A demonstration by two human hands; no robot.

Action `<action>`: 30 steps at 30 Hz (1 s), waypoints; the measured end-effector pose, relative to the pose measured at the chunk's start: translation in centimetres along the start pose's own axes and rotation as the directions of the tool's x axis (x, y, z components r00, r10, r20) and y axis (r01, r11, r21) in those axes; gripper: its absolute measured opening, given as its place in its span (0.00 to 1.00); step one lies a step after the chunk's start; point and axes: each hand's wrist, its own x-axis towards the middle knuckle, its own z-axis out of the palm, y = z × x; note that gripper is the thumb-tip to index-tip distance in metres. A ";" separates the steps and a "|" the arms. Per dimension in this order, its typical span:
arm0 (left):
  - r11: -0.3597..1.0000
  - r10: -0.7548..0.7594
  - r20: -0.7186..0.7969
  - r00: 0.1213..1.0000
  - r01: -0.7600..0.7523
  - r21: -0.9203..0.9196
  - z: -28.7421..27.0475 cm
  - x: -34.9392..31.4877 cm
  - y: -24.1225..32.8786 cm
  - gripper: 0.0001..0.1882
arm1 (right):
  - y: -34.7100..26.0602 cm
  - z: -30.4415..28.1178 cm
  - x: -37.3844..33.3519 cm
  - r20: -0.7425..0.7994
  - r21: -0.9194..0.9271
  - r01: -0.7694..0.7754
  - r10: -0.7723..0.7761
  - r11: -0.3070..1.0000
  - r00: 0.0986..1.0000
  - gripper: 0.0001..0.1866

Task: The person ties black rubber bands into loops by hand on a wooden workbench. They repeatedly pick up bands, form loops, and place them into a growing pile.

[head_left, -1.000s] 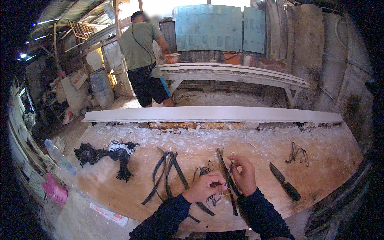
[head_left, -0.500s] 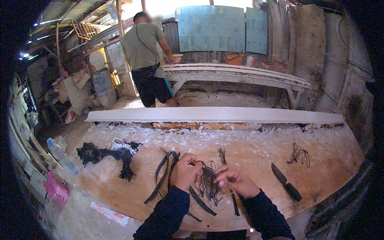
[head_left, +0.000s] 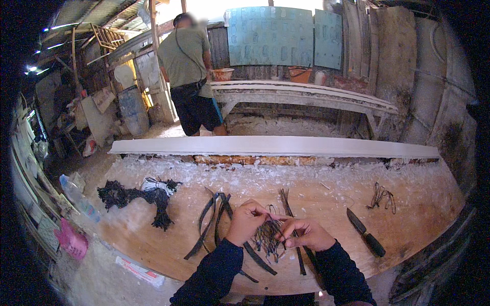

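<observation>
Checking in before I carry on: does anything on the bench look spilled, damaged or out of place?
White flakes litter the wooden bench along the long white board. The knife lies bare near the right hand. Nothing else stands out.

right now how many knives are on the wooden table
1. The knife lies flat on the wooden table, off to the right of the right hand, blade pointing away from the person. Another could be hidden under the dark strips.
</observation>
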 end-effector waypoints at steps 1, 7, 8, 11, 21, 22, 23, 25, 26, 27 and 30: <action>0.999 -0.040 0.037 0.999 0.041 -0.036 0.0 0.0 0.1 0.01 | 0.1 0.0 -0.1 -0.062 0.014 -0.021 0.021 1.000 0.998 0.05; 0.966 -0.023 0.247 0.969 0.086 -0.246 0.4 -0.2 -0.2 0.09 | 0.1 0.0 -0.1 -0.457 -0.034 -0.047 0.027 0.998 0.889 0.08; 0.959 -0.047 0.293 0.955 0.126 -0.255 0.6 -0.4 -0.3 0.11 | 0.2 -0.2 0.1 -0.500 -0.129 -0.007 -0.059 0.992 0.864 0.09; 0.931 0.285 0.530 0.799 -0.099 -0.351 1.2 -0.7 0.0 0.12 | 1.0 -0.6 0.8 -0.634 -0.297 0.038 -0.226 0.954 0.740 0.07; 0.936 -0.216 0.413 0.885 0.308 -0.171 1.6 -1.2 0.9 0.10 | 2.3 -1.0 1.0 -0.642 -0.694 -0.150 -0.510 0.705 0.573 0.03; 0.921 -0.231 0.314 0.921 0.311 -0.235 1.2 -1.0 0.7 0.09 | 2.2 -0.9 1.0 -0.612 -0.709 -0.132 -0.512 0.693 0.603 0.03; 0.903 -0.273 0.219 0.937 0.328 -0.277 0.8 -0.7 0.5 0.09 | 2.2 -0.8 1.0 -0.580 -0.724 -0.113 -0.512 0.681 0.633 0.04; 0.867 -0.319 0.059 0.946 0.316 -0.385 0.4 -0.1 -0.1 0.07 | 2.2 0.0 1.1 -0.536 -0.674 -0.054 -0.437 0.737 0.722 0.05; 0.846 -0.323 -0.003 0.946 0.288 -0.448 0.3 0.1 -0.4 0.06 | 2.2 0.6 0.9 -0.514 -0.601 -0.027 -0.360 0.799 0.779 0.05; 0.825 -0.329 -0.070 0.942 0.251 -0.507 0.2 0.3 -0.8 0.06 | 2.2 1.2 0.8 -0.466 -0.552 -0.008 -0.301 0.834 0.832 0.05; 0.862 -0.297 -0.088 0.951 0.227 -0.453 -0.1 0.6 -1.8 0.05 | 2.0 2.3 0.5 -0.311 -0.140 0.038 -0.080 0.989 0.947 0.08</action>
